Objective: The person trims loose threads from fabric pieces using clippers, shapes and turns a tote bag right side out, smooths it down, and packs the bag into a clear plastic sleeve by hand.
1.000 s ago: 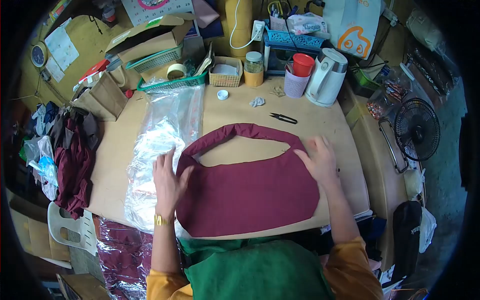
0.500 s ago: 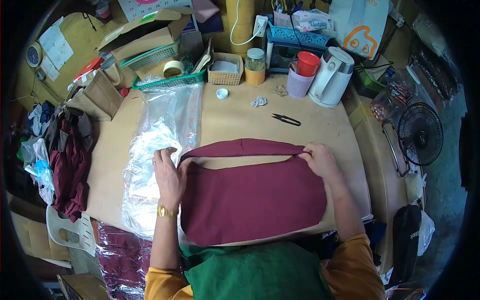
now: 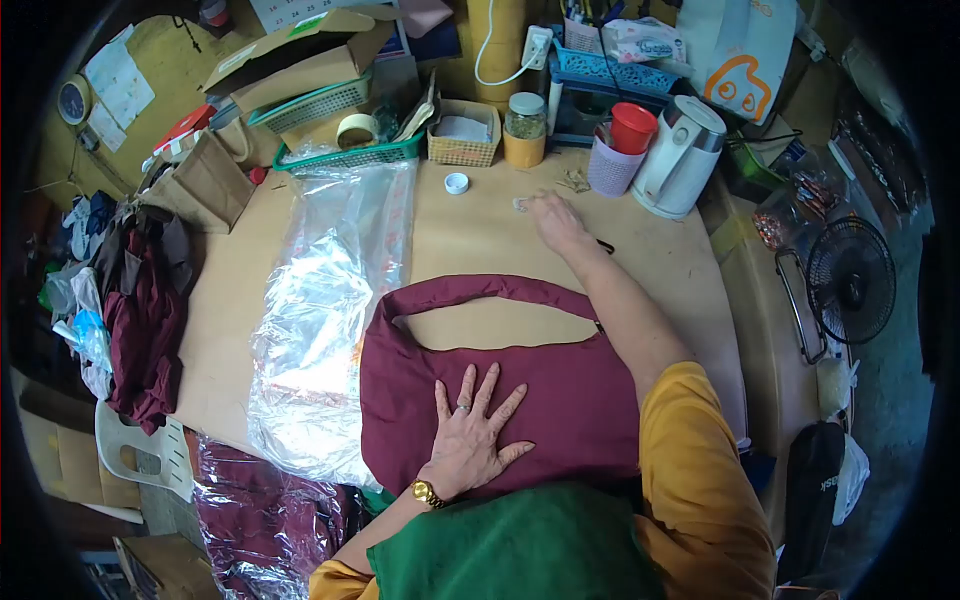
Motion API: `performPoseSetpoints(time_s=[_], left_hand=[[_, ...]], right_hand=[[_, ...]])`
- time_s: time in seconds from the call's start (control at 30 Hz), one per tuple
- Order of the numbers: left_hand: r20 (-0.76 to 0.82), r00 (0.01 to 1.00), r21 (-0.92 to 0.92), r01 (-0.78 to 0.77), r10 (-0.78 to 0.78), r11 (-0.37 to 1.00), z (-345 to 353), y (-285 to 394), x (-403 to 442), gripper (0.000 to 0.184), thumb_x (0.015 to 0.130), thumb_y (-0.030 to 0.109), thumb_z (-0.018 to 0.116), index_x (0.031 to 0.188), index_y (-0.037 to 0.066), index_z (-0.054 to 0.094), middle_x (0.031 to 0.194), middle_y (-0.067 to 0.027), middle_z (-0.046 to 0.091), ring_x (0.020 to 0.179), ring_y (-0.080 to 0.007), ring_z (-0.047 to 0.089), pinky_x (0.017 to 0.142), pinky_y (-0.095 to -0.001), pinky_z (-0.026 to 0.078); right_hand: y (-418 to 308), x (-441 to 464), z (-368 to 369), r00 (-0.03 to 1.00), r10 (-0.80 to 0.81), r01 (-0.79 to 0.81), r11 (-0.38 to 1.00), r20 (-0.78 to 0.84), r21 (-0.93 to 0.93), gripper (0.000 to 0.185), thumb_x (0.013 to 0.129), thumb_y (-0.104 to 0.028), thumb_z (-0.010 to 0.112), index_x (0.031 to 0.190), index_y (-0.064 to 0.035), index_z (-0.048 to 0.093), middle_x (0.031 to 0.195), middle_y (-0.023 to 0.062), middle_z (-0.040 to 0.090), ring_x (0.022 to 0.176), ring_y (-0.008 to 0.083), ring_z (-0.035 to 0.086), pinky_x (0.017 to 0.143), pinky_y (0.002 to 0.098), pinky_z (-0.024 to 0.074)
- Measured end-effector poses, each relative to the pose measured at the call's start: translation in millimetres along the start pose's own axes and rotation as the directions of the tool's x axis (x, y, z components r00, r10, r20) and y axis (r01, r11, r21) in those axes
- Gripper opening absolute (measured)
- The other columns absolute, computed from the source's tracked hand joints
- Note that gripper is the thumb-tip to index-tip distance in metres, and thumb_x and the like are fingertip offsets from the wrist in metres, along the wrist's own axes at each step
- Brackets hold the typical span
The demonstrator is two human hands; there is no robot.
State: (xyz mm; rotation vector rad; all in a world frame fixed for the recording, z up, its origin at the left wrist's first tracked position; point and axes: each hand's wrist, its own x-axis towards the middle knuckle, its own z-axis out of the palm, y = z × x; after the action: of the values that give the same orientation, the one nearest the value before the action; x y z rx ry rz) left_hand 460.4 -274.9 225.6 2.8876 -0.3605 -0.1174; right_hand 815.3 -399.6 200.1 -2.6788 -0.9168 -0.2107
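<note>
A maroon cloth bag (image 3: 570, 400) lies flat at the table's front edge, its padded strap arched above the body. My left hand (image 3: 474, 430) rests palm down on the bag with its fingers spread. Farther back, my right hand (image 3: 556, 218) reaches over the table, its fingertips at a small crumpled white scrap (image 3: 520, 204); whether they grip it is hard to tell. Black thread snips (image 3: 606, 246) are mostly hidden behind my right wrist. Clear plastic bags (image 3: 320, 300) lie left of the maroon bag.
Along the back stand a green basket (image 3: 350, 157), a wicker basket (image 3: 465, 150), a jar (image 3: 525, 128), a purple cup (image 3: 612, 168) and a white kettle (image 3: 680, 160). A small white lid (image 3: 456, 183) lies before them. A black fan (image 3: 850, 280) is at the right.
Both hands have left the strap. My left hand has moved right onto the bag's body, and my right hand has gone up and left to the scrap. The strap is arched again.
</note>
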Motion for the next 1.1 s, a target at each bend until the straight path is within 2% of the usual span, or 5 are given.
performPoseSetpoints(time_s=[0.13,0.27,0.37,0.5,1.1], left_hand=[[0.014,1.0,-0.024,0.004,-0.003,1.0,-1.5,-2.3,0.6,0.079,0.086,0.069,0.048,0.152,0.027,0.034,0.159,-0.0162,0.021,0.146,-0.0413,0.015,0.111,-0.0707,0.01],[-0.018,1.0,-0.063,-0.007,0.005,0.998,0.6,-4.5,3.3,0.08,0.084,0.07,0.052,0.149,0.026,0.039,0.157,-0.0184,0.024,0.146,-0.0423,0.017,0.11,-0.0707,0.009],[-0.016,1.0,-0.057,-0.011,0.01,0.998,-0.7,-5.1,2.9,0.08,0.083,0.07,0.053,0.149,0.026,0.04,0.157,-0.0187,0.025,0.146,-0.0423,0.018,0.11,-0.0706,0.008],[-0.031,1.0,-0.066,-0.004,0.002,0.998,1.3,-4.0,2.9,0.079,0.082,0.069,0.054,0.148,0.026,0.041,0.156,-0.0188,0.027,0.145,-0.0422,0.019,0.11,-0.0703,0.008],[-0.094,0.996,-0.113,-0.003,-0.008,0.994,0.0,-2.8,3.9,0.074,0.081,0.068,0.058,0.138,0.022,0.055,0.151,-0.0175,0.036,0.144,-0.04,0.023,0.112,-0.0679,0.01]], right_hand=[[13.7,11.8,5.8,0.995,0.096,-0.095,0.995,-0.032,0.039,0.023,0.087,-0.011,0.057,0.104,-0.0044,0.071,0.101,0.0232,0.068,0.092,0.0376,0.067,0.081,0.0447,0.0524],[-86.7,-78.6,-115.1,0.896,0.035,-0.232,0.887,0.442,0.4,0.017,0.085,-0.017,0.067,0.094,-0.0047,0.073,0.085,0.0139,0.067,0.08,0.0271,0.066,0.071,0.0393,0.0503],[-96.9,-159.5,-64.0,0.923,-0.364,0.3,0.883,0.122,0.362,0.01,0.083,-0.013,0.068,0.087,-0.0052,0.072,0.079,0.0116,0.061,0.077,0.0304,0.062,0.07,0.0404,0.0495],[-120.7,-160.5,-26.5,0.899,-0.429,0.437,0.861,-0.092,0.259,0.007,0.077,-0.007,0.063,0.083,-0.0085,0.065,0.088,0.0071,0.058,0.089,0.0251,0.057,0.078,0.0401,0.0422],[-114.1,-162.6,-20.2,0.846,-0.509,0.528,0.842,-0.162,0.111,0.008,0.068,-0.01,0.063,0.076,-0.0102,0.061,0.085,0.0033,0.054,0.087,0.0216,0.053,0.079,0.038,0.039]])
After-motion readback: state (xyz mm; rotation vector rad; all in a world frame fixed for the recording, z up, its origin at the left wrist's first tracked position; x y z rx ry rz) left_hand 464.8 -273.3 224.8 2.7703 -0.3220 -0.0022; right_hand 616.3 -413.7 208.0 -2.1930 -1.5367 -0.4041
